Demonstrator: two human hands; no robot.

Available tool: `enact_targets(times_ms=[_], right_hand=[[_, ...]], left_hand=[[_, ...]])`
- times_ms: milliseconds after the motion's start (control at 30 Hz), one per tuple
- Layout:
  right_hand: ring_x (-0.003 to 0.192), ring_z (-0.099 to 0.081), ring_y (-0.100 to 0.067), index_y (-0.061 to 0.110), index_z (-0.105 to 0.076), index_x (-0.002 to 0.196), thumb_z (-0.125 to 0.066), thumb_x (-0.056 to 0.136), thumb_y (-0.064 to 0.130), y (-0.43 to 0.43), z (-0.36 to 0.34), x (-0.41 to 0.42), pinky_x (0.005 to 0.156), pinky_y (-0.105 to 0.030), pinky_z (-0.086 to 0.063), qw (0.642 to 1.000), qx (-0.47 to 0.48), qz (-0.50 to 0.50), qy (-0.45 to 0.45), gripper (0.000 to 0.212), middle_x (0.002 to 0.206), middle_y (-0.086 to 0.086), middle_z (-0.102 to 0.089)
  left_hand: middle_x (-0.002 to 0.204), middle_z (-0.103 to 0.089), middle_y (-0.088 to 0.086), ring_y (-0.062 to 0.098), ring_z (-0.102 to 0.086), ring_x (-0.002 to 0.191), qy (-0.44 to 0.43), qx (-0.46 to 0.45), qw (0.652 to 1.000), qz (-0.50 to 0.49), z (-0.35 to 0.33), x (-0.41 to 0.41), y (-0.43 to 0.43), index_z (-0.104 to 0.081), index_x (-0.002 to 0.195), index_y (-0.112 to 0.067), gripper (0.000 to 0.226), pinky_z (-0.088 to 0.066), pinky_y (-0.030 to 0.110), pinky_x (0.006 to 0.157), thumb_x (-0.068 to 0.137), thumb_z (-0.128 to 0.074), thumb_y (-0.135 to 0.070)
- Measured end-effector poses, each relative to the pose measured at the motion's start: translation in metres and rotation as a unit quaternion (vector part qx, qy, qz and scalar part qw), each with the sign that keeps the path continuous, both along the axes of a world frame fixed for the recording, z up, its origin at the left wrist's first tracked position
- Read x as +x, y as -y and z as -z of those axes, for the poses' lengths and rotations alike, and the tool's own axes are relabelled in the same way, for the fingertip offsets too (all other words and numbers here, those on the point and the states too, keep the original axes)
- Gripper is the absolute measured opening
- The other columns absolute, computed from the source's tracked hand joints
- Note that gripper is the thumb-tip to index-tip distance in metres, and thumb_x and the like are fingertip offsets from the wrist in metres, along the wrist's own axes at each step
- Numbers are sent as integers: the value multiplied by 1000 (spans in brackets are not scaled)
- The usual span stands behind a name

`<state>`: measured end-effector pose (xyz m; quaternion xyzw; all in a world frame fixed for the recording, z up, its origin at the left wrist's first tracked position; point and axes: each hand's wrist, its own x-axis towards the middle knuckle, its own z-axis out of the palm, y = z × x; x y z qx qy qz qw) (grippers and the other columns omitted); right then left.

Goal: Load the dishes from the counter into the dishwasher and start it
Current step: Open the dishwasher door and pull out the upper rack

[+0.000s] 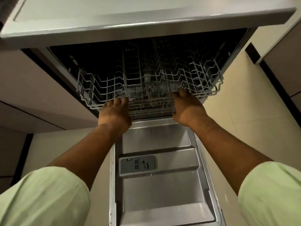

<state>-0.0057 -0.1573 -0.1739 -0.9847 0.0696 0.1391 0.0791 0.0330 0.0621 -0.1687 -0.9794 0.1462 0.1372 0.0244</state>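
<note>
Both arms stretched forward, palms down, wrists straight. Left hand (114, 115) and right hand (189, 108) each grip the near front rail of the rack (91, 95), fingers curled over the wire, left hand left of centre, right hand right of centre. Rack sits partly out of the dark dishwasher (101, 62) tub, under the counter (130, 18). Door (162, 185) lies folded down toward the person, dispenser (137, 163) on its left side. Pale green sleeves (44, 196) at near corners.
</note>
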Motion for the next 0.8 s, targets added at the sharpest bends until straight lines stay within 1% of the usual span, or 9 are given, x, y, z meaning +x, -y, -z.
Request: enact_targets(times_ms=[67, 167, 200, 233, 300, 367, 533, 667, 800], right_hand=[[126, -45, -36, 14, -38, 145, -71, 82, 20, -2, 0, -16, 106, -41, -41, 1000, -7, -6, 13, 72, 147, -12, -32], [126, -45, -37, 13, -31, 151, -69, 83, 18, -8, -4, -47, 104, -43, -43, 999, -33, -16, 10, 78, 154, -13, -25], [125, -46, -38, 12, -32, 150, -68, 83, 18, -10, -6, -55, 103, -44, -44, 999, -39, -16, 4, 75, 153, -14, -26], [122, -48, -38, 11, -38, 146, -67, 84, 17, -12, -8, -63, 100, -45, -45, 999, -43, -17, 2, 69, 150, -14, -30], [115, -53, -37, 9, -50, 135, -65, 84, 16, -15, -12, -78, 95, -46, -47, 998, -50, -27, 6, 53, 140, -14, -39], [113, -53, -35, 8, -53, 128, -66, 85, 17, -19, -14, -94, 95, -44, -45, 998, -58, -39, 8, 46, 132, -14, -45], [120, -49, -32, 9, -50, 132, -68, 85, 17, -28, -13, -126, 100, -42, -44, 998, -56, -37, 5, 51, 132, -13, -44], [120, -51, -30, 10, -45, 137, -65, 88, 11, -32, -12, -155, 97, -40, -47, 998, -55, -33, 14, 53, 134, -12, -44], [120, -51, -29, 8, -48, 134, -63, 90, 9, -38, -11, -179, 95, -38, -48, 997, -68, -33, 28, 47, 134, -13, -45]], left_hand=[[143, -44, 11, 32, -43, 132, -1, 4, 1000, 1, -1, -14, -1, -29, 148, -17, 60, -39, 41, 106, 94, -55, -24], [145, -43, 11, 33, -42, 133, -15, 5, 1000, -19, -5, -43, -2, -30, 149, -18, 60, -39, 44, 106, 94, -54, -21], [146, -43, 12, 34, -43, 133, -16, 4, 1000, -24, -6, -52, -2, -30, 149, -19, 61, -40, 45, 105, 93, -55, -21], [145, -44, 12, 35, -46, 131, -15, 5, 999, -29, -7, -61, -2, -31, 148, -18, 60, -42, 45, 103, 93, -55, -21], [145, -45, 13, 35, -49, 129, -15, 11, 999, -33, -7, -75, -4, -33, 147, -17, 57, -45, 45, 99, 94, -54, -22], [147, -43, 12, 34, -48, 130, -23, 13, 999, -38, -7, -90, -7, -33, 147, -17, 55, -44, 45, 100, 96, -53, -22], [147, -44, 10, 32, -47, 132, -36, 12, 998, -43, -12, -123, -13, -31, 148, -17, 58, -42, 42, 103, 95, -53, -21], [148, -42, 10, 31, -46, 132, -34, 17, 998, -44, -12, -153, -14, -28, 150, -15, 62, -42, 41, 102, 94, -53, -19], [150, -41, 10, 30, -45, 133, -16, 15, 999, -40, -9, -177, -20, -25, 152, -15, 65, -41, 40, 105, 94, -53, -19]])
